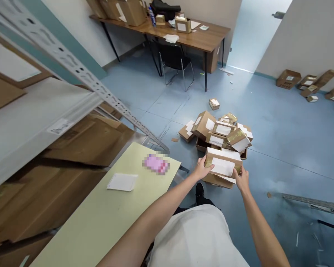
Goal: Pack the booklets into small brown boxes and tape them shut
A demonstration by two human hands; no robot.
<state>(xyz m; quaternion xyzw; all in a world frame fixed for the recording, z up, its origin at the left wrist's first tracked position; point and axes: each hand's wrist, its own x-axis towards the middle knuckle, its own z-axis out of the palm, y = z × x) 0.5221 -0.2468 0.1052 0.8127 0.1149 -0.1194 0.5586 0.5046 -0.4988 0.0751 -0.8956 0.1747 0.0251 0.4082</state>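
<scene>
I hold a small cardboard parcel (223,162) with a white label and shiny tape in front of me, above the floor. My left hand (202,169) grips its left end with fingers closed. At its right end my right hand (241,179) is closed on it too. Just beyond the parcel, a heap of similar labelled cardboard boxes (219,130) lies on the blue floor.
A pale yellow tabletop (94,218) on my left carries a white sheet (122,182) and a blurred pink item (156,164). Metal shelving (72,66) with flattened cardboard stands further left. A wooden desk (183,35) and chair (174,59) stand at the back. More boxes (308,83) line the right wall.
</scene>
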